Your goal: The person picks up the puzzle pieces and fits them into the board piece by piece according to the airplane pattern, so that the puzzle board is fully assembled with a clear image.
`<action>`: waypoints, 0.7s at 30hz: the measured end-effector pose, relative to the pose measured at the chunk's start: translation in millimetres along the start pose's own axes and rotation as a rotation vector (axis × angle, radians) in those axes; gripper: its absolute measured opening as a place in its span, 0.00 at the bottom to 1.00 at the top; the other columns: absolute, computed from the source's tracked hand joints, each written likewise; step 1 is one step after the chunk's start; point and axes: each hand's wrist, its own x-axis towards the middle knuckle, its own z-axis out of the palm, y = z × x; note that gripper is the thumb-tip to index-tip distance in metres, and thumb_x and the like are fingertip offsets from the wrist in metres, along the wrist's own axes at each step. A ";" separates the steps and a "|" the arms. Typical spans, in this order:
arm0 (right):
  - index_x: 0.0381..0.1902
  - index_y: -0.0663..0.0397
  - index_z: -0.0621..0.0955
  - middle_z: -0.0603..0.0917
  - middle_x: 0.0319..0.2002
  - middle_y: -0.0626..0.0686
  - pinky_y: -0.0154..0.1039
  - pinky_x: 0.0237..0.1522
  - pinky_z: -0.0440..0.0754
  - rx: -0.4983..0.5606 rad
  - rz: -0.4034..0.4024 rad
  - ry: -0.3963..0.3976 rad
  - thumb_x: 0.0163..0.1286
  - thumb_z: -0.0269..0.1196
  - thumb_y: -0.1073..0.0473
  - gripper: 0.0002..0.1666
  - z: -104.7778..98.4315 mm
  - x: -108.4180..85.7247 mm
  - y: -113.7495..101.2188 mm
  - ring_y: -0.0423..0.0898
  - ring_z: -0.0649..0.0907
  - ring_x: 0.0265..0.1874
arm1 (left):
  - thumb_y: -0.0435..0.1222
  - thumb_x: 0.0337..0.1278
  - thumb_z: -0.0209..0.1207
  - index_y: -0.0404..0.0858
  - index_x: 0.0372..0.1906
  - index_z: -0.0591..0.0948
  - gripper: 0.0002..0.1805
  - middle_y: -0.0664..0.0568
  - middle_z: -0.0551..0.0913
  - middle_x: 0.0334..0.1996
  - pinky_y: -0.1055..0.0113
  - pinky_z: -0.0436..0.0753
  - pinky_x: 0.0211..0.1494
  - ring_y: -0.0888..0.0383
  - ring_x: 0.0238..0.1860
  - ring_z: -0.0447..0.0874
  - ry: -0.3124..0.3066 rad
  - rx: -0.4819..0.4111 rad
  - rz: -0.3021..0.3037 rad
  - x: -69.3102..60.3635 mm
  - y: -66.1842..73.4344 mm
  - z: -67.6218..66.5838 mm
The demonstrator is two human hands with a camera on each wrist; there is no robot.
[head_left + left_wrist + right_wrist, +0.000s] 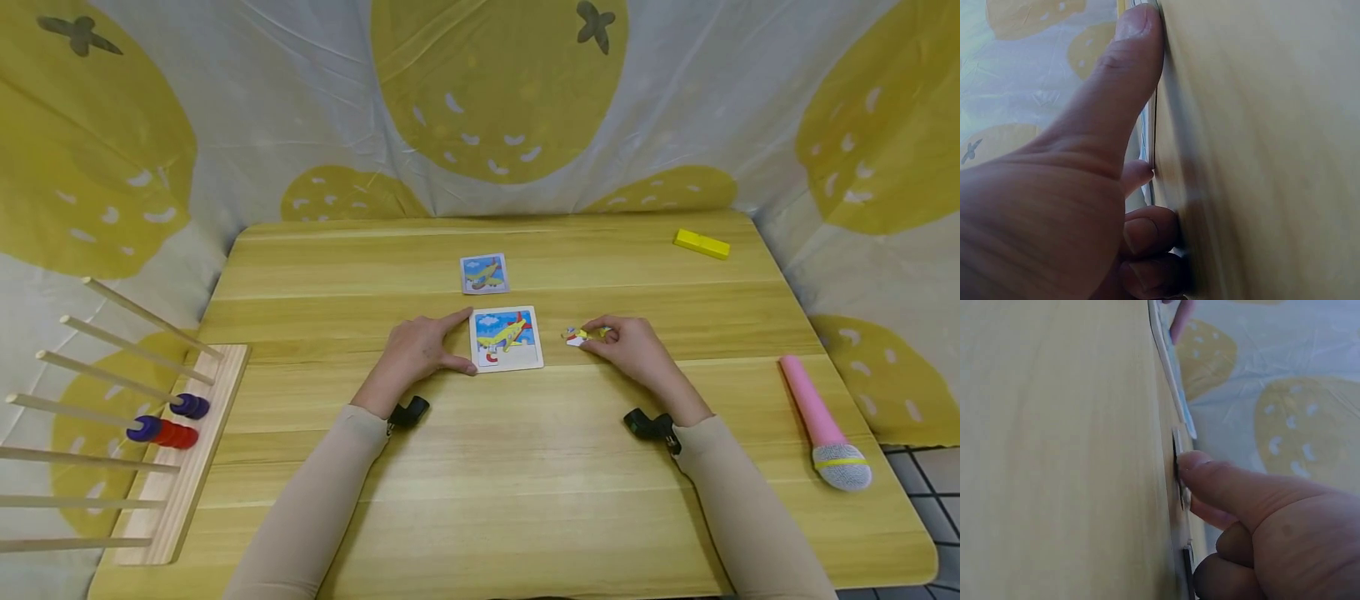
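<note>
A square picture puzzle board (506,339) with a yellow airplane on blue lies mid-table, its lower part partly bare. My left hand (417,350) is at its left edge, the thumb at the lower corner and the index finger at the upper one, spread apart. To the right of the board, my right hand (630,346) pinches a small puzzle piece (576,337) between thumb and index finger, low over the table. In the right wrist view another piece (1189,565) lies beneath the curled fingers. A matching airplane picture card (484,274) lies just behind the board.
On the left stands a wooden peg rack (217,392) with purple and red rings (176,433). A pink toy microphone (813,404) lies on the right. At the back right is a yellow block (702,244). A fruit-patterned cloth (300,100) hangs around the table (525,500).
</note>
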 end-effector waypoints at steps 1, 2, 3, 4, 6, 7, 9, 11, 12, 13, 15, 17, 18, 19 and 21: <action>0.54 0.54 0.89 0.63 0.16 0.43 0.36 0.24 0.60 0.001 -0.006 0.002 0.72 0.73 0.50 0.19 0.3 -0.1 -0.6 0.41 0.60 0.17 | 0.70 0.40 0.75 0.61 0.83 0.65 0.60 0.45 0.85 0.34 0.61 0.65 0.32 0.52 0.30 0.70 0.001 0.001 0.000 -0.1 0.0 -0.1; 0.54 0.54 0.89 0.63 0.16 0.43 0.36 0.24 0.60 0.004 -0.015 0.007 0.71 0.73 0.50 0.19 0.8 -0.2 -1.7 0.41 0.60 0.17 | 0.70 0.40 0.75 0.61 0.83 0.65 0.60 0.45 0.85 0.33 0.61 0.65 0.32 0.52 0.30 0.70 0.003 0.003 0.002 -0.3 -0.1 -0.2; 0.53 0.55 0.89 0.62 0.16 0.43 0.35 0.24 0.60 0.012 -0.027 0.011 0.71 0.73 0.50 0.19 1.5 -0.2 -3.4 0.41 0.60 0.17 | 0.70 0.40 0.75 0.61 0.83 0.65 0.60 0.45 0.84 0.32 0.61 0.65 0.32 0.52 0.30 0.70 0.003 0.004 0.004 -0.5 -0.1 -0.2; 0.53 0.55 0.89 0.62 0.16 0.43 0.35 0.24 0.59 0.022 -0.039 0.013 0.71 0.73 0.50 0.19 2.6 -0.1 -5.8 0.41 0.59 0.17 | 0.70 0.40 0.75 0.61 0.83 0.65 0.60 0.45 0.84 0.32 0.61 0.65 0.32 0.52 0.29 0.70 0.004 0.004 0.005 -0.7 -0.1 -0.3; 0.53 0.55 0.89 0.61 0.16 0.43 0.35 0.25 0.59 0.044 -0.072 0.015 0.71 0.74 0.51 0.18 6.5 0.9 -12.5 0.40 0.59 0.17 | 0.70 0.40 0.74 0.61 0.83 0.65 0.60 0.45 0.84 0.31 0.61 0.65 0.32 0.52 0.30 0.71 0.005 0.007 0.008 -0.7 0.2 -0.4; 0.52 0.55 0.89 0.61 0.16 0.43 0.35 0.24 0.59 0.052 -0.093 0.009 0.71 0.74 0.51 0.18 9.6 2.2 -16.5 0.40 0.58 0.17 | 0.70 0.40 0.74 0.61 0.83 0.65 0.60 0.45 0.84 0.32 0.61 0.66 0.32 0.52 0.30 0.71 0.005 0.008 0.008 -0.7 0.3 -0.2; 0.52 0.54 0.89 0.61 0.16 0.42 0.35 0.24 0.60 0.057 -0.132 -0.020 0.71 0.74 0.52 0.17 17.3 4.8 -26.7 0.40 0.58 0.16 | 0.71 0.40 0.74 0.61 0.83 0.65 0.60 0.45 0.85 0.33 0.61 0.66 0.32 0.52 0.30 0.72 0.004 0.008 0.008 -0.8 0.3 0.1; 0.52 0.54 0.89 0.61 0.15 0.42 0.34 0.25 0.60 0.040 -0.172 -0.057 0.72 0.73 0.52 0.16 27.3 8.7 -35.9 0.39 0.59 0.17 | 0.71 0.41 0.74 0.61 0.83 0.65 0.60 0.44 0.85 0.34 0.61 0.66 0.32 0.51 0.31 0.72 0.004 0.007 0.007 -0.9 0.4 0.2; 0.52 0.53 0.90 0.62 0.15 0.42 0.34 0.25 0.60 0.030 -0.188 -0.075 0.72 0.73 0.51 0.16 31.8 10.2 -41.0 0.39 0.59 0.17 | 0.70 0.41 0.74 0.61 0.83 0.65 0.60 0.44 0.85 0.34 0.61 0.66 0.32 0.51 0.31 0.72 0.005 0.006 0.009 -0.9 0.4 0.3; 0.52 0.53 0.90 0.62 0.15 0.42 0.34 0.25 0.60 0.020 -0.201 -0.091 0.72 0.73 0.51 0.16 36.0 11.7 -45.7 0.39 0.60 0.17 | 0.70 0.41 0.74 0.61 0.83 0.65 0.60 0.44 0.85 0.34 0.61 0.66 0.32 0.51 0.31 0.72 0.007 0.007 0.011 -0.8 0.3 0.4; 0.51 0.53 0.90 0.63 0.15 0.41 0.34 0.26 0.60 -0.007 -0.226 -0.114 0.71 0.73 0.52 0.15 43.0 14.4 -54.2 0.39 0.60 0.17 | 0.70 0.41 0.74 0.60 0.83 0.65 0.60 0.44 0.85 0.34 0.61 0.66 0.32 0.52 0.31 0.73 0.010 0.008 0.014 -0.6 0.0 0.5; 0.51 0.52 0.90 0.64 0.15 0.42 0.34 0.26 0.60 -0.029 -0.238 -0.126 0.71 0.73 0.52 0.15 47.9 17.1 -60.1 0.39 0.61 0.17 | 0.70 0.41 0.74 0.60 0.83 0.66 0.60 0.44 0.85 0.33 0.61 0.66 0.31 0.51 0.30 0.73 0.016 0.013 0.020 -0.6 -0.2 0.5; 0.51 0.52 0.90 0.65 0.15 0.41 0.34 0.26 0.60 -0.039 -0.241 -0.131 0.70 0.74 0.52 0.15 49.8 18.2 -62.3 0.38 0.62 0.17 | 0.71 0.41 0.74 0.60 0.83 0.66 0.59 0.44 0.85 0.33 0.61 0.66 0.31 0.51 0.30 0.73 0.018 0.016 0.023 -0.6 -0.3 0.7; 0.51 0.51 0.90 0.66 0.15 0.41 0.34 0.26 0.61 -0.049 -0.246 -0.136 0.70 0.73 0.52 0.15 51.4 19.2 -63.7 0.38 0.62 0.17 | 0.71 0.42 0.74 0.60 0.83 0.66 0.59 0.44 0.85 0.33 0.61 0.66 0.31 0.52 0.30 0.73 0.021 0.019 0.024 -0.8 -0.6 0.7; 0.51 0.51 0.90 0.67 0.16 0.41 0.34 0.26 0.61 -0.061 -0.252 -0.147 0.71 0.73 0.52 0.15 53.5 20.4 -66.1 0.38 0.63 0.17 | 0.71 0.42 0.74 0.60 0.83 0.66 0.59 0.45 0.85 0.33 0.62 0.65 0.31 0.52 0.29 0.72 0.025 0.024 0.029 -1.0 -1.2 0.7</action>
